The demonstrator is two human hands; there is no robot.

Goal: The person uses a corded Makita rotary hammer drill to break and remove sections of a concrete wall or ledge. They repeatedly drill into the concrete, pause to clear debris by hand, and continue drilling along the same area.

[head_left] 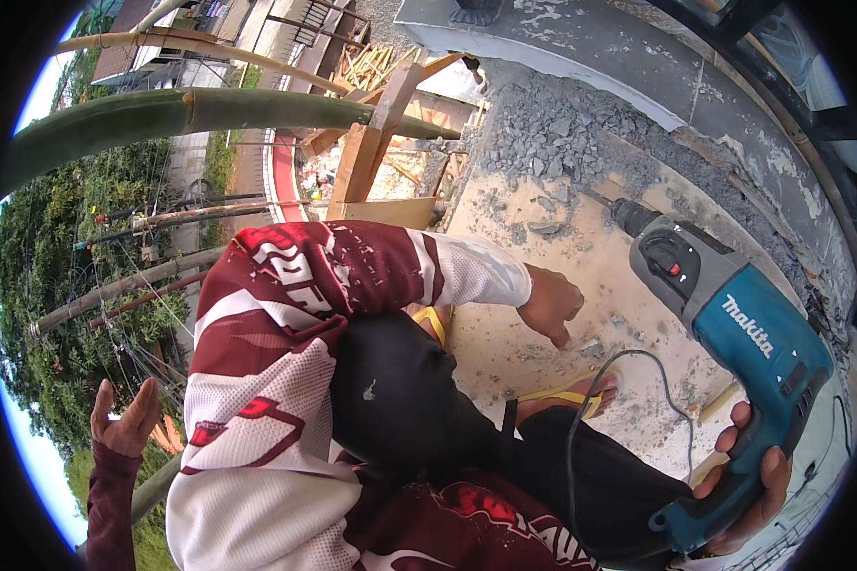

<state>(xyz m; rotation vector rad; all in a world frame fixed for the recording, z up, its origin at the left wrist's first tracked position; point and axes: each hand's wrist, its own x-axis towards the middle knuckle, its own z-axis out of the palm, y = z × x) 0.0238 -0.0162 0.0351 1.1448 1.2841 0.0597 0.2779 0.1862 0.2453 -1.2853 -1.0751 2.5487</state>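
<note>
My right hand (754, 490) is wrapped round the rear handle of a teal and grey rotary hammer drill (747, 285). The drill is tilted, its black chuck (630, 216) and thin bit pointing up and left at the broken concrete (552, 119). Bent at the elbow, my left arm in a maroon and white sleeve crosses the view. My left hand (550, 303) hangs over the dusty floor (505, 352), fingers loosely bent and apart, holding nothing that I can see. Below it are small chips and my foot in a yellow sandal (567, 395).
The drill's dark cable (628, 355) loops beside my black-trousered leg (590, 466). A painted concrete ledge (590, 38) borders the rubble. Timber pieces (376, 143) and thick bamboo (190, 111) stand at upper left, with a drop beyond. Another person's open hand (124, 423) shows at far left.
</note>
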